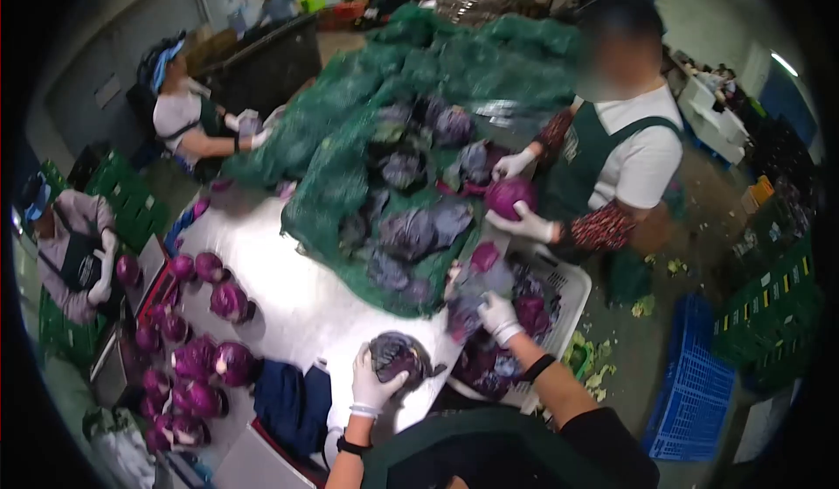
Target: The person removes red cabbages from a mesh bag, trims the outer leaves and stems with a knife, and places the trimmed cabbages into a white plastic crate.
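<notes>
My left hand (377,384), in a white glove, is wrapped round the side of a dark red cabbage (398,355) at the near edge of the steel table (306,288). My gloved right hand (501,319) is over a white crate (570,286) to the right. Its fingers are closed at the edge of a blurred purple cabbage leaf (479,286). Loose red cabbage leaves (489,362) fill much of the crate below. Beyond the cabbage, a green net sack (328,201) lies spread across the table with leafy red cabbages (411,231) on it.
Several trimmed red cabbages (197,358) sit at the table's left. A co-worker (625,131) across on the right holds a red cabbage (509,196); two others stand at left. Dark blue cloth (293,402) lies near me. A blue crate (693,384) and leaf scraps (594,362) are right.
</notes>
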A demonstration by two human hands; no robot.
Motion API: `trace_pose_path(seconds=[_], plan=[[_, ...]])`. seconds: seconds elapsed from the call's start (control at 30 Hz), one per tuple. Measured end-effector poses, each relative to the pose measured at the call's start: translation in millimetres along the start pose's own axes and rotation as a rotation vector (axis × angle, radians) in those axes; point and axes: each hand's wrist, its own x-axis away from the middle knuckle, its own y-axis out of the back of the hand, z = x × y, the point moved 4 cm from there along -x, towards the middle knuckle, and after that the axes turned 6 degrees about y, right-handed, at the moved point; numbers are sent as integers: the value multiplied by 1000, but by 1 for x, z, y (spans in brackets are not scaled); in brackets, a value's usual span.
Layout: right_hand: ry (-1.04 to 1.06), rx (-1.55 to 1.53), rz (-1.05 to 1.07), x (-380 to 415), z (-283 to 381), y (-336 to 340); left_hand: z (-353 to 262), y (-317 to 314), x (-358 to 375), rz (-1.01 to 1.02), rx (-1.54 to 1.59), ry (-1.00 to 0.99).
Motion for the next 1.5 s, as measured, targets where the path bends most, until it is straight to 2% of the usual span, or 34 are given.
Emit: trace_pose_path(seconds=[0.03, 0.07, 0.13, 0.2, 0.27, 0.3, 0.33, 0.37, 0.4, 0.43, 0.47, 0.53, 0.57, 0.63, 0.67, 0.73, 0.8, 0.87, 0.93, 1.0, 1.07, 1.17, 1.2, 1.27, 1.33, 1.4, 1.47, 1.5], plan=[[-119, -24, 127, 1, -25, 1, 12, 2, 7, 29, 117, -4], [197, 101, 118, 1, -3, 26, 20, 4, 14, 46, 239, -3], [57, -33, 190, -5, 48, 75, 15, 13, 27, 42, 213, 75], [187, -356, -88, -15, 69, 98, -4, 22, 28, 65, 30, 128], [-257, -789, 143, 5, 104, 101, -9, 12, 25, 89, -39, 241], [-283, -804, 339, 27, 88, 76, -6, 5, 24, 42, -37, 187], [-60, -436, 455, 45, 129, 77, -9, 1, 22, 52, -41, 182], [389, -126, 411, 68, 112, 51, -12, -2, 18, 25, -50, 183], [101, -13, 700, 78, 122, 46, -14, -4, 15, -1, -56, 186], [304, -74, 511, 92, 114, 33, -17, -5, 12, -17, -122, 143], [365, -85, 470, 90, 130, 35, -18, -4, 8, -7, -119, 144], [406, -124, 440, 88, 153, 36, -19, 1, -1, 96, 109, 137], [396, -127, 434, 93, 147, 25, -17, 2, -1, 81, 83, 152], [417, 10, 597, 108, 126, -13, -18, -1, -2, 62, 2, 129], [329, 181, 642, 106, 130, -26, -19, -3, 0, 35, -71, 117], [390, 187, 534, 97, 128, -44, -13, -1, -4, 33, 48, 224], [451, 292, 534, 91, 139, -37, -13, 4, -7, 93, 72, 263], [471, 366, 662, 88, 143, -24, -11, 0, -6, 62, 4, 188], [420, 308, 693, 89, 133, -39, -8, -2, -4, 37, -57, 125], [376, 294, 591, 85, 125, -63, -7, -3, -6, 27, -60, 156], [381, 329, 545, 73, 127, -60, -14, -2, -10, 0, -39, 175], [297, 306, 735, 82, 136, -47, -11, 0, -9, 22, 42, 194], [271, 295, 770, 88, 131, -46, -17, 1, -7, 96, 67, 235], [163, 348, 829, 89, 132, -42, -19, -9, 2, 28, -117, 177], [151, 304, 762, 99, 89, -75, -20, -14, 8, 46, -89, 214], [113, 288, 770, 88, 79, -72, -30, -12, 5, 27, -131, 60], [51, 210, 857, 88, 76, -76, 0, -8, 10, 51, 7, 55], [-152, 12, 911, 84, 81, -67, 19, -4, 15, 107, 164, 26]])
